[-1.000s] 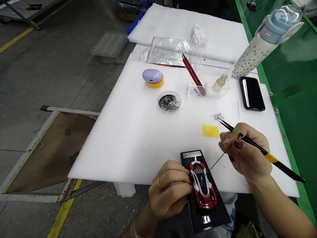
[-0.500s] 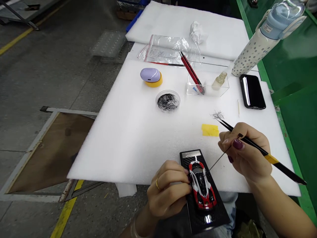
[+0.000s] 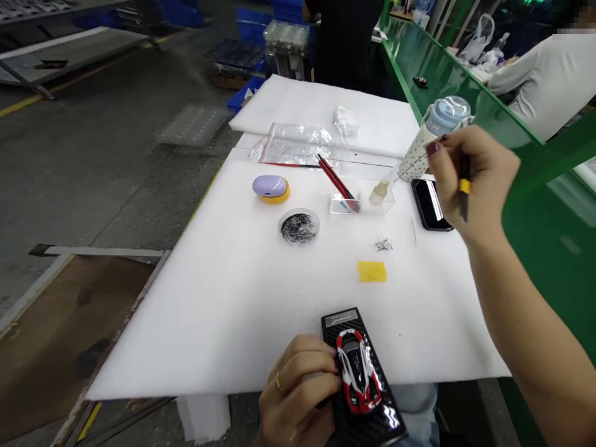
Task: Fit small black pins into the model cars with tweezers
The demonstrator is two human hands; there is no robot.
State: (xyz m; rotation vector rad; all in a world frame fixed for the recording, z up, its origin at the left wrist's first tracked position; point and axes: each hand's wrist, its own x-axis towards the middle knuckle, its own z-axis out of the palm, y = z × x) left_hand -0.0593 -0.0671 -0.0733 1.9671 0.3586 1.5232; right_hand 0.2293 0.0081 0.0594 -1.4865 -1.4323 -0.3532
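Bench with model car, two hands engaged

Item one: a red, white and black model car [image 3: 358,372], on a black display base [image 3: 372,433], lower centre of the frame, nose plate uppermost.

Item two: left hand [image 3: 300,388], ring on one finger, curled closed on the base's left edge; its underside is hidden from me.

Item three: right hand [image 3: 484,174], raised at right of the frame, well apart from the car. Thumb and finger pinch a thin rod [image 3: 412,166] with no gap that I can see; a black tool with a yellow band [image 3: 464,186] sits against the palm.

On the white foam sheet [image 3: 223,310]: a round dish of black fibres [image 3: 299,228], centre; a small heap of black slivers [image 3: 383,245], right of it; yellow tape [image 3: 372,272], just below the heap; a clear box [image 3: 342,208] containing a small glass bottle [image 3: 379,192]; a dark phone [image 3: 427,205], partly behind the right wrist.

Upper right: a co-worker's pale sleeve [image 3: 521,68].
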